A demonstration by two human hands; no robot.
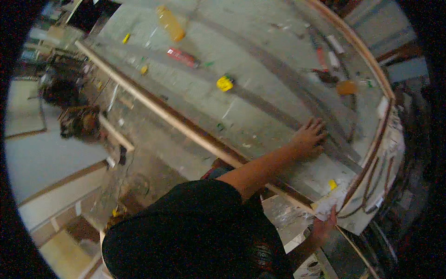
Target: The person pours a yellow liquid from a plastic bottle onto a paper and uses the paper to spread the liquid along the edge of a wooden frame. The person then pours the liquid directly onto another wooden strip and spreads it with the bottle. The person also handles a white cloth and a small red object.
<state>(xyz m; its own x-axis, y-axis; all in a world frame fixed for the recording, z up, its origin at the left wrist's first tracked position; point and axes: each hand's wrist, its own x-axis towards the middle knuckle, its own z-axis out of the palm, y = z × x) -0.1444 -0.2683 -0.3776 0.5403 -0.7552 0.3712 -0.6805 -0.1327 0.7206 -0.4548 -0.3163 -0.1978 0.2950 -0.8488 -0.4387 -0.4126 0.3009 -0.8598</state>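
Observation:
A big grey board (260, 60) edged with pale wooden strip (162, 114) fills the middle of the view. My left hand (309, 138) lies flat on its surface near the right end, fingers spread, holding nothing. My right hand (324, 227) is lower down and grips the board's near corner (346, 218) from below, where a crumpled white sheet (331, 202) hangs over the edge. A small yellow piece (332, 184) sits just above that sheet. My black-shirted torso (195, 232) hides the floor below.
On the board lie an orange-yellow bottle (170, 23), a red flat object (183, 56), a yellow block (225, 83), red-and-white tools (325, 53) and an orange lump (346, 87). A curved wooden rim (371, 60) bounds the right. Dusty floor, wood offcuts (116, 135) and white panels (42, 162) lie left.

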